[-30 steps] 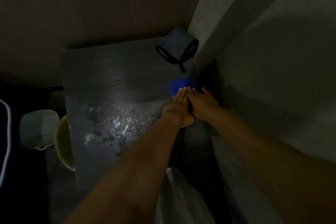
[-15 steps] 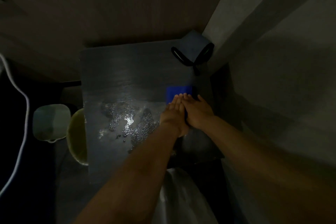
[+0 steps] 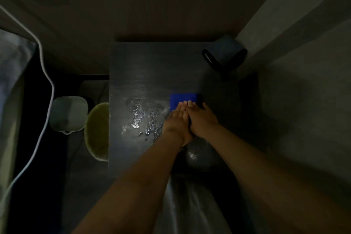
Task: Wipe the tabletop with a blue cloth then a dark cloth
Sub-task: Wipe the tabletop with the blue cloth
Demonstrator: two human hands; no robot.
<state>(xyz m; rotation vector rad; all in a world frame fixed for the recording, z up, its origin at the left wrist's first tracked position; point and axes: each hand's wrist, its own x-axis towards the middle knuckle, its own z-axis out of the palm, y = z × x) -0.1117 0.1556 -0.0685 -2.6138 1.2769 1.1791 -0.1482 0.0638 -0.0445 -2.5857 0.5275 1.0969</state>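
While both forearms reach forward over the near edge of the dark counter (image 3: 152, 66), I see the left hand (image 3: 177, 120) and the right hand (image 3: 202, 118) lying side by side, palms down, fingers straight and close together. The inner edges of the two hands touch or overlap slightly. Both sets of fingertips rest on the near part of the blue cloth (image 3: 183, 99); neither hand is clenched, and they press flat on it rather than gripping it. The cloth lies flat right of the counter's middle, its far half uncovered.

Just left of the hands, a wet patch (image 3: 146, 118) glints on the counter, and a smaller shiny spot shows near the right wrist. At the far right corner sits a grey-blue object with a black strap (image 3: 224, 59), well apart from the cloth; I cannot tell what it is. Left of the counter, lower down, stand a yellow-green bowl (image 3: 96, 131) and a pale container (image 3: 68, 116), with a white cable (image 3: 45, 74) running past them. I can read no labels or writing in this dim light.
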